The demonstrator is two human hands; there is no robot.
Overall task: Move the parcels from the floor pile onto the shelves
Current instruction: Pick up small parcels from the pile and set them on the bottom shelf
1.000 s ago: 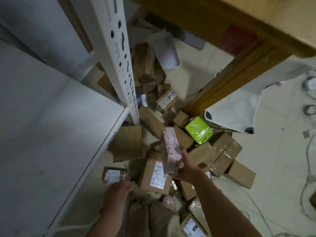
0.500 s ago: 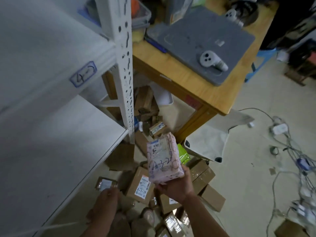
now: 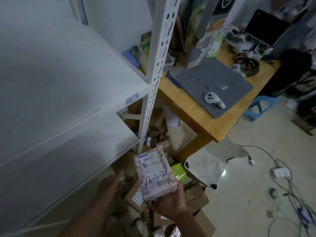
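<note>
My right hand (image 3: 168, 203) grips a pink wrapped parcel (image 3: 154, 173) from below, its label side up with "4-3-2" handwritten on it. The parcel hangs above the floor pile of brown cardboard parcels (image 3: 193, 199), just right of the white shelf unit. My left hand (image 3: 109, 186) hovers with relaxed fingers and nothing in it beside the lower shelf board (image 3: 65, 168). Above that sits another bare white board (image 3: 51, 79), tagged "4-2" on its front edge.
The white perforated shelf post (image 3: 153, 79) rises just beyond the parcel. A wooden table (image 3: 205, 117) with a grey mat and a white controller stands to the right. A green packet (image 3: 177, 172), a white bag (image 3: 208, 168) and loose cables (image 3: 282, 177) lie on the floor.
My right hand has lifted the pink parcel off the pile and turned its label up. My left hand has risen from the floor parcels. My view has tilted up toward the shelves.
</note>
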